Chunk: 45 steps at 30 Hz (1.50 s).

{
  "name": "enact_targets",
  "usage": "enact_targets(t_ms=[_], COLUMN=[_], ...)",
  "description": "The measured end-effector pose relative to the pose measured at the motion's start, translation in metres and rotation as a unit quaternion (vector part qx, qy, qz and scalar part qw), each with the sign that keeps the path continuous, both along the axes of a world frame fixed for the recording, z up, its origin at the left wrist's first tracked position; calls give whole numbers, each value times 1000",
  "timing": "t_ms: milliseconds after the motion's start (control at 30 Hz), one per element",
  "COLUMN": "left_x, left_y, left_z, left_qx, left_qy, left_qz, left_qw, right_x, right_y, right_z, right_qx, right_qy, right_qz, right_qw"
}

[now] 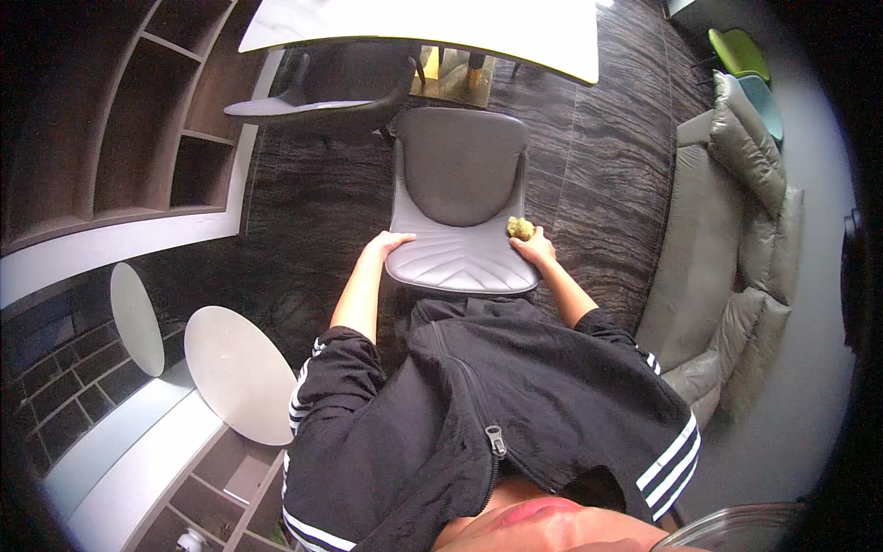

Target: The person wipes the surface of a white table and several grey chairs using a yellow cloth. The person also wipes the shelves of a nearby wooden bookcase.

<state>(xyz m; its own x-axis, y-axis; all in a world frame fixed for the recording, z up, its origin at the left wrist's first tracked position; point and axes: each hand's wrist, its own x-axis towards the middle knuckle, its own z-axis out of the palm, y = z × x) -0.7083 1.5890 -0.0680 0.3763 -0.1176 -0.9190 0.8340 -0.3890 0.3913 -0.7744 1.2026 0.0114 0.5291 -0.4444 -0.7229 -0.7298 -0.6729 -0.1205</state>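
Note:
A grey upholstered chair [459, 255] with a stitched seat and a rounded backrest stands directly before me, its back farthest from my body. My left hand [392, 243] grips the left edge of the seat, thumb on top and fingers hidden below the rim. At the right edge, my right hand [537, 247] holds a crumpled yellowish cloth [519, 228] against the side of the seat. The thumb of that hand lies over the seat edge, and its other fingers are partly hidden.
Beyond the chair is a white tabletop [428, 27], with a second grey chair [317, 90] at its left. A grey leather sofa [697, 255] runs along the right. Shelving [159, 124] and two round pale tabletops [238, 376] are on the left.

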Motion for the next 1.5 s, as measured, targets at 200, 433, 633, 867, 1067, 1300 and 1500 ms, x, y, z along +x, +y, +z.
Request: enact_targets(t_ms=[200, 433, 633, 867, 1067, 1300, 1500], left_x=[-11, 12, 52, 111, 201, 267, 301], left_y=[18, 15, 0, -27, -72, -97, -114], left_z=[-17, -2, 1, 2, 9, 4, 8], left_qx=[-70, -80, -69, -169, -121, -154, -118], left_qy=[3, -44, -104, -126, -158, -202, -158], left_qz=[77, 23, -26, 3, -41, -10, -32], left_qw=[995, 996, 992, 977, 979, 967, 980], right_x=[8, 7, 5, 51, 132, 196, 243], right_y=[19, 17, 2, -18, -62, -94, -114], right_z=[10, 4, -2, 4, 1, -14, -17], right_qx=[-31, -25, -12, -16, -9, 1, 1], right_qy=[4, -4, -20, -70, -72, -80, -66], right_qz=[31, 32, -5, -24, -40, -34, -21], right_qw=[999, 999, 1000, 997, 997, 996, 998])
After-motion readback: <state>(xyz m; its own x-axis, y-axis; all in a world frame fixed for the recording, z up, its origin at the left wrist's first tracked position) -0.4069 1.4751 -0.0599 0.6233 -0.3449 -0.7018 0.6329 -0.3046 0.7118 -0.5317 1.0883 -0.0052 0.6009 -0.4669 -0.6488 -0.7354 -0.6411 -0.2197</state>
